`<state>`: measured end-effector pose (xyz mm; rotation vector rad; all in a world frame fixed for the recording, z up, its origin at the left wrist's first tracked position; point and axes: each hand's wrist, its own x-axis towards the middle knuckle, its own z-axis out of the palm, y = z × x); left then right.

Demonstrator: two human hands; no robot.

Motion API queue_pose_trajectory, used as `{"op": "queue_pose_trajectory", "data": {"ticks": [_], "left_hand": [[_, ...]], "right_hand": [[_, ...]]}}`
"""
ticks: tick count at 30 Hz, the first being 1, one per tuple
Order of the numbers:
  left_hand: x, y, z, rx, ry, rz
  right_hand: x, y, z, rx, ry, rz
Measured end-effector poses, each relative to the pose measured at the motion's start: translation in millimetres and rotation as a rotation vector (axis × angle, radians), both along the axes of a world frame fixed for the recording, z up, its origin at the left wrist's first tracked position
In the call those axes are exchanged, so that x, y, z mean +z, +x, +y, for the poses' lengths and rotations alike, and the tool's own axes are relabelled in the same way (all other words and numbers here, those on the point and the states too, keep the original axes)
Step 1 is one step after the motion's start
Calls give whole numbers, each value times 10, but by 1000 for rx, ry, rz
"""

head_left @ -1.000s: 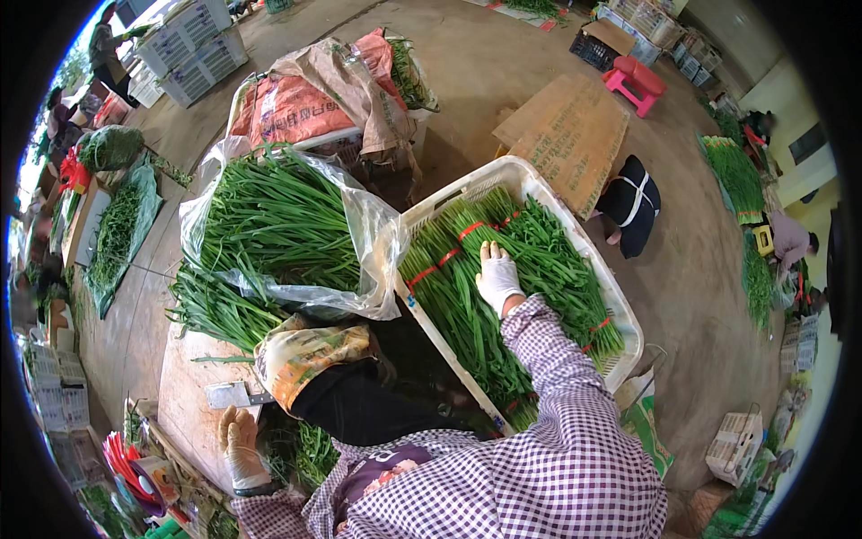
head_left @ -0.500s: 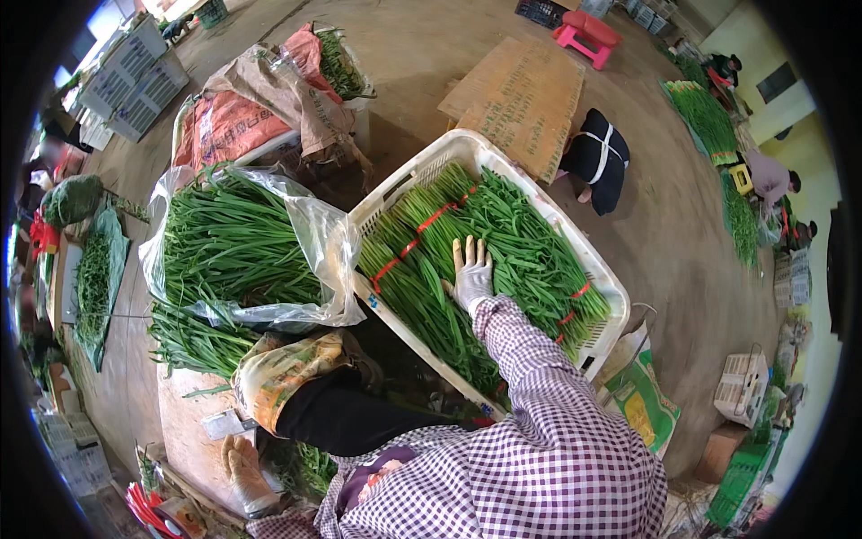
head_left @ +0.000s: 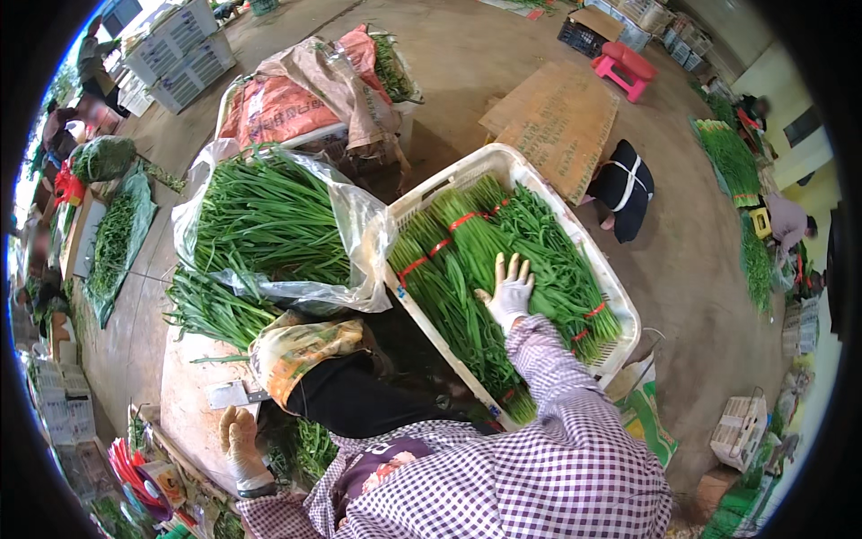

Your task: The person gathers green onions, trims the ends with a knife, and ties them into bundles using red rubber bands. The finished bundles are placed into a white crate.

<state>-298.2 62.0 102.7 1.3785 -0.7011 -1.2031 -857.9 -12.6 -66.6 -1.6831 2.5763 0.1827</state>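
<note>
My right hand (head_left: 510,295), in a pale glove, lies palm down with fingers spread on bundles of long green chive-like leaves (head_left: 561,269). Red bands tie the bundles, which fill a white plastic crate (head_left: 630,316) in front of me. My left hand (head_left: 242,447), also gloved, is raised at the lower left, its fingers extended and apparently holding nothing. Beyond it, a cleaver (head_left: 232,395) rests on a pale board (head_left: 193,368). Loose greens (head_left: 269,216) fill a clear plastic bag (head_left: 364,238) to the left of the crate; more lie by its near side.
A sack-covered container (head_left: 287,108) stands beyond the bag. Past the crate are a wooden board (head_left: 557,126), a dark bundle with a white tie (head_left: 622,190) and a pink stool (head_left: 621,72). White crates (head_left: 184,58) stack far left. Other people work along both sides.
The view has shifted, so the scene sits further right and slightly lower. My right hand stays on the greens, its thumb now further out. My left hand is a little higher.
</note>
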Motion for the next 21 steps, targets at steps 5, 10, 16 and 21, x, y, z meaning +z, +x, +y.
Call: {"op": "queue_pose_trajectory", "data": {"ticks": [5, 10, 16, 21], "left_hand": [[94, -388, -79, 4, 72, -23], [167, -406, -136, -84, -1, -27], [112, 40, 0, -22, -13, 9], [95, 217, 121, -11, 53, -48]], "right_hand": [[-269, 34, -5, -10, -38, 21], [-25, 1, 0, 1, -69, -63], [225, -587, 478, -132, -11, -90], [553, -1022, 578, -329, -33, -134]]}}
